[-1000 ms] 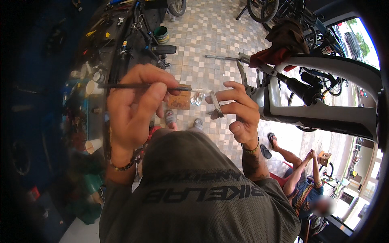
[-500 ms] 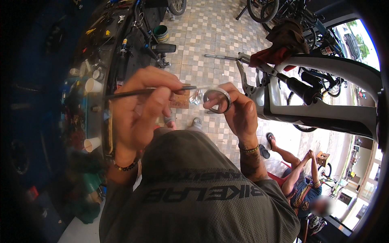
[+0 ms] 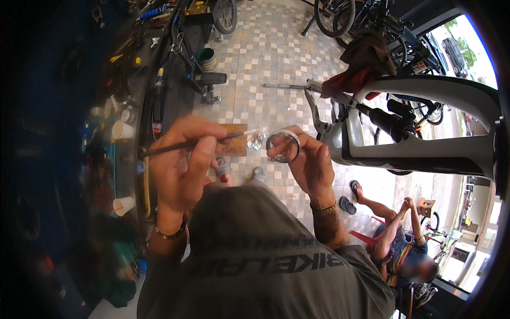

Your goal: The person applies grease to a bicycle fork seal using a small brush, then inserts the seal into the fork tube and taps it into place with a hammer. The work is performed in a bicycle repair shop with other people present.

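My left hand pinches a slim, dark-handled brush between thumb and fingers. Its pale bristles point right and end just short of a metal ring, which looks like a bearing. That ring is held up by my right hand, with fingertips inside and behind it. Both hands are raised in front of my chest, above the tiled floor.
To the right, a white and black bike frame with a shock stretches across, a dark and red cloth draped over it. A cluttered workbench with paper cups runs along the left. Another person sits at the lower right.
The brush tip has pulled back from the ring's upper edge, leaving a small gap. Both hands appear slightly lower in view, and the ring stays in my right hand.
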Available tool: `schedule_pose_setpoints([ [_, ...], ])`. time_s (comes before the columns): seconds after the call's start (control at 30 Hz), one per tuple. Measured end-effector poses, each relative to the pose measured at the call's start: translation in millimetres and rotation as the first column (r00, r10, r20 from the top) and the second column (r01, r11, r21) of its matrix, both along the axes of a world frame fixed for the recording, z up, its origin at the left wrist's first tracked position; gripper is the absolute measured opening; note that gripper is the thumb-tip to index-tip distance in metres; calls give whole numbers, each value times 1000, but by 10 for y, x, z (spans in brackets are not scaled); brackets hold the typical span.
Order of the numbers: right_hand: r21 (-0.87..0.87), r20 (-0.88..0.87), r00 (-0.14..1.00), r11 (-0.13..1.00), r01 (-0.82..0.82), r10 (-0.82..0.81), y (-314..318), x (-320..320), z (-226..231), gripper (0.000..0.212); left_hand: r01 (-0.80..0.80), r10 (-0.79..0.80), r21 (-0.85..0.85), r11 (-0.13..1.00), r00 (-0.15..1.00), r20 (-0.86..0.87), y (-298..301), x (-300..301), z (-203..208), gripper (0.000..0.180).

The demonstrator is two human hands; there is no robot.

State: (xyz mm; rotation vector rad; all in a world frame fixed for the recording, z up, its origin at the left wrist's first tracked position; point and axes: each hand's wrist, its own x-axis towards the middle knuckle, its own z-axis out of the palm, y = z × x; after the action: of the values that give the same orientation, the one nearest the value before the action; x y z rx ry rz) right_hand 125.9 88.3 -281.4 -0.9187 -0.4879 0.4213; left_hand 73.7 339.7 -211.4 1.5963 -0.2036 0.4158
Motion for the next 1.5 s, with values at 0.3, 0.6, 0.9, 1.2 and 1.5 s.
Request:
schedule_pose_setpoints([
  [0.3, -74, 25, 998, 996, 59, -58, 16, -39, 22, 75, 25, -25, 14, 1000, 1000, -19, -95, -35, 69, 15],
  [0.6, -82, 44, 997, 994, 71, -68, -5, -57, 9, 72, -1, -1, 154, 988, 1000, 15, -94, -69, 135, 14],
  [0.9, -10, 8, 1000, 1000, 24, -24, -23, -40, -38, 72, 14, -30, 158, 987, 995, 97, -107, -42, 97, 13],
  [1.2, 77, -58, 998, 997, -10, 15, 14, 10, -33, 73, -34, 1, 184, 982, 984, 179, -84, -65, 91, 15],
  [1.5, 70, -34, 999, 998, -5, 8, 53, 68, -12, 72, -86, -15, 290, 953, 944, 328, -60, 7, 160, 19],
])
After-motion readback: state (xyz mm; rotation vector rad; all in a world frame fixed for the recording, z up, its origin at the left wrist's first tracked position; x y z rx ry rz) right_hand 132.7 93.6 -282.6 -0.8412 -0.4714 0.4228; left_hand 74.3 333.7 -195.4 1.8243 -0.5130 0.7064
